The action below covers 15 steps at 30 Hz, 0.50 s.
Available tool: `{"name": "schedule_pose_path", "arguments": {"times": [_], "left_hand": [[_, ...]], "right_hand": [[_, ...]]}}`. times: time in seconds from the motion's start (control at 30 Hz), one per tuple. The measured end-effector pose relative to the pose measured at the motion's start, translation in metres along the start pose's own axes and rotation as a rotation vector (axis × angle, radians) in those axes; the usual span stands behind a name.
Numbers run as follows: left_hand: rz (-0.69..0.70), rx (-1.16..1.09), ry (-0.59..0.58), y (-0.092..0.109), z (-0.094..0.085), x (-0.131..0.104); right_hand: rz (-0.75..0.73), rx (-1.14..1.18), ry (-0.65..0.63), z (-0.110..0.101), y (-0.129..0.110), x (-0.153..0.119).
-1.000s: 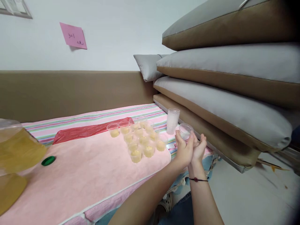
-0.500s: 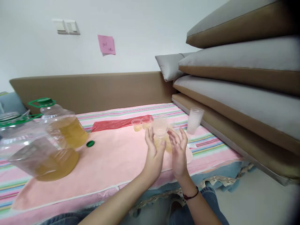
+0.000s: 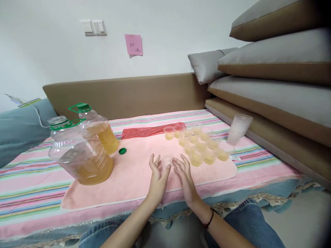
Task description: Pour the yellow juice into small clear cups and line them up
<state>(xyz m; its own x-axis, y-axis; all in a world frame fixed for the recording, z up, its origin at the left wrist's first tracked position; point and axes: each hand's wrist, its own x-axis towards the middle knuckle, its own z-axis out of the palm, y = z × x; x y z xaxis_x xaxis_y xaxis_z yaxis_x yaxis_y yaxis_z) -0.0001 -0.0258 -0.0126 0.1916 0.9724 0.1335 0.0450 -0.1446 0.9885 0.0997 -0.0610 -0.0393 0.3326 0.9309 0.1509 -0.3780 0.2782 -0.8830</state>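
Between my two hands is a clear plastic cup [image 3: 167,156], low over the pink towel [image 3: 139,162] or standing on it; I cannot tell which. My left hand [image 3: 157,177] cups its left side and my right hand [image 3: 184,174] its right side. The fingers are curved loosely, with the fingertips at the cup. No liquid shows in it. Just right of my hands, several plastic cups of pale yellow liquid [image 3: 200,148] stand close together in rows. Two more cups [image 3: 169,133] stand at the far left of that group.
Two big clear jugs of yellow liquid [image 3: 95,172] with green handles stand at left, the nearer uncapped. A green cap [image 3: 122,151] lies beside them. A red plastic bag [image 3: 147,131] lies behind; a stack of cups [image 3: 239,129] and piled cushions [image 3: 271,82] are at right.
My hands have brought the clear cup leftward and lower, away from the filled cups and over the towel. The view has swung left, showing more of the jugs.
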Motion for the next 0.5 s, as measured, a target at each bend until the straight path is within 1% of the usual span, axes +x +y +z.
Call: {"name": "schedule_pose_path", "arguments": {"times": [0.1,0.23,0.37,0.5], "left_hand": [[-0.017,0.003,-0.021,-0.008,-0.002,0.003],[-0.016,-0.013,-0.034,-0.015,-0.002,0.002],[-0.04,-0.019,-0.04,-0.016,-0.003,-0.004],[-0.055,-0.01,-0.051,-0.017,-0.004,-0.009]], "right_hand": [[0.019,-0.051,0.017,0.001,0.003,-0.003],[0.015,-0.127,0.022,0.002,-0.001,-0.007],[0.028,-0.175,0.051,0.003,-0.003,-0.013],[0.042,-0.226,0.054,0.003,0.002,-0.018]]}}
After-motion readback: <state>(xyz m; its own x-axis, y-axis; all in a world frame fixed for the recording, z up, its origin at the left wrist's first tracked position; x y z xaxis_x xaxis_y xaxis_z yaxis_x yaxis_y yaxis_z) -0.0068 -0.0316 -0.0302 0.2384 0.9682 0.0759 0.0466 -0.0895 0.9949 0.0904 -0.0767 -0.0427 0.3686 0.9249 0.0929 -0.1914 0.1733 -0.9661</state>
